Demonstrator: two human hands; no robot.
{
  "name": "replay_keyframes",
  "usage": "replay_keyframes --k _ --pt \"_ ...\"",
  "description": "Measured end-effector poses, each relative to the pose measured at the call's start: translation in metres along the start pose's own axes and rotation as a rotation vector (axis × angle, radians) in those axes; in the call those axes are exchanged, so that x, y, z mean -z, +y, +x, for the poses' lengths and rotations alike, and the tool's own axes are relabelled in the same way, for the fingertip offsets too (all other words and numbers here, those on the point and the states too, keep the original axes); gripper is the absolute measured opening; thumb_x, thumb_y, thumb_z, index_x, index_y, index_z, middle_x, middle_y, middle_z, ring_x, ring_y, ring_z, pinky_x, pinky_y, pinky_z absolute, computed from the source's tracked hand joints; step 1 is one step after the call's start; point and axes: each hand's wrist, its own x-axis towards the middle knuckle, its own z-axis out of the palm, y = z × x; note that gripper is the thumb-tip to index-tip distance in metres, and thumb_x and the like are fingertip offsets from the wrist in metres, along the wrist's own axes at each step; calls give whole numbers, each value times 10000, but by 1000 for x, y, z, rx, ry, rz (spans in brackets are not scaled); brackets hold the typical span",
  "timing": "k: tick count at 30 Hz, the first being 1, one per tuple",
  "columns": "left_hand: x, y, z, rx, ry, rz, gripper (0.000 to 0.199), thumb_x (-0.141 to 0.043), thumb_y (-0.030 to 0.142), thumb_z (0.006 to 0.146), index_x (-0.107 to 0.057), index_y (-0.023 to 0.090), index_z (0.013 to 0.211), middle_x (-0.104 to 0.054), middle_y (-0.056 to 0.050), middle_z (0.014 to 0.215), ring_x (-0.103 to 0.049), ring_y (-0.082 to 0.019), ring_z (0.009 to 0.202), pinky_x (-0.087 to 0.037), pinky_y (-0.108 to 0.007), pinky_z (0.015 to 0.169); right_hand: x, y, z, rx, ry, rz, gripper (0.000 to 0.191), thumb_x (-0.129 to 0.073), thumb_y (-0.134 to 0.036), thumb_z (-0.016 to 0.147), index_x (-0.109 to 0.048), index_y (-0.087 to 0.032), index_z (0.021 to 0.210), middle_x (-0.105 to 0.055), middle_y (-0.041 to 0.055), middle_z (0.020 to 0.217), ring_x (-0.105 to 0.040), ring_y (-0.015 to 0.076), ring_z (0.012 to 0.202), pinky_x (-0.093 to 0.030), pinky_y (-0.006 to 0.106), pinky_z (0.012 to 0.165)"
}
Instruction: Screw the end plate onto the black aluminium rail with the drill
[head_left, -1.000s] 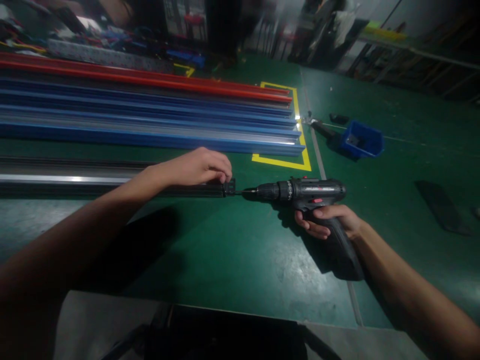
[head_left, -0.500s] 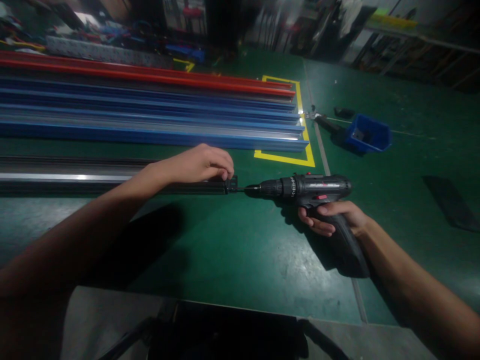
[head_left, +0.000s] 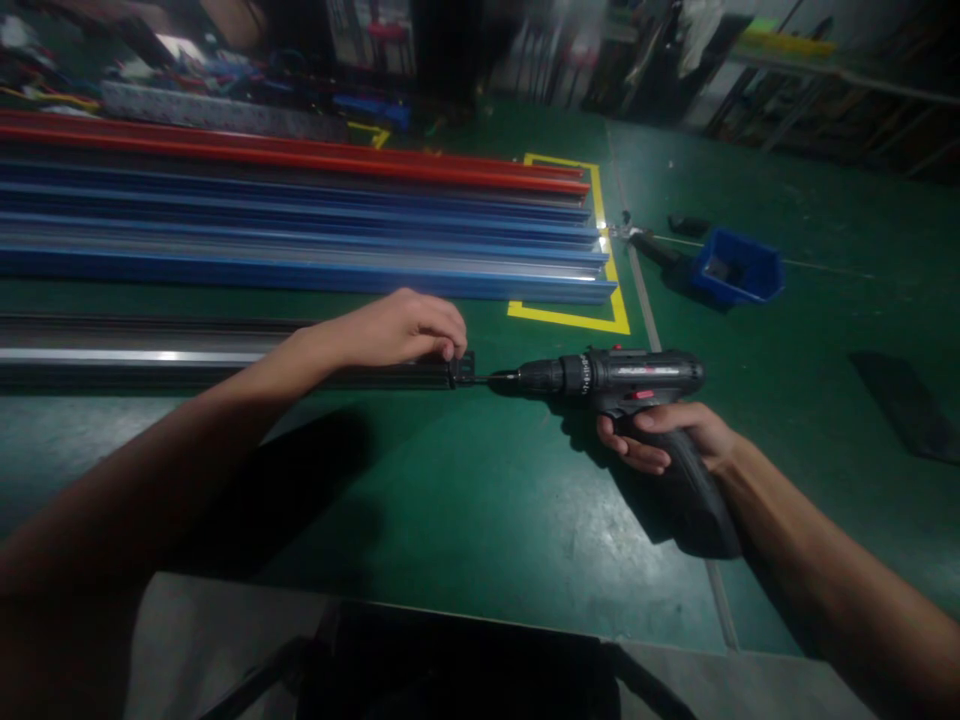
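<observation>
My right hand [head_left: 660,435] is wrapped around the handle of a black cordless drill [head_left: 645,372], a finger at its trigger. The drill lies level, its bit pointing left at a small black end bracket [head_left: 463,369]. That bracket sits at the right end of a long black metal profile [head_left: 150,355] with a shiny stripe. Over this end, my left hand [head_left: 420,328] is closed, thumb and fingers pinched at the bracket. A screw between bit and bracket is too small to make out.
Blue profiles [head_left: 300,240] and a red profile [head_left: 300,150] lie lengthwise behind, ending inside yellow tape [head_left: 570,320]. A blue bin [head_left: 739,268] stands at the right back, with a dark flat piece [head_left: 904,405] farther right. The green table's edge [head_left: 450,612] runs in front.
Both hands and the drill hold almost the same place. In the background at the upper left, a person's arm has come into view.
</observation>
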Motion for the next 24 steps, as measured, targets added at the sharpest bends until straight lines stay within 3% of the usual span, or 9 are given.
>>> replay_keyframes --k 24 --pt "-1 -4 -1 -14 -7 1 193 -627 190 957 -815 222 929 -790 -11 987 -722 -123 867 -524 -229 821 0 1 1 -3 -5 18 264 -685 -211 947 -737 -2 1101 -700 110 896 -542 47 527 -553 167 545"
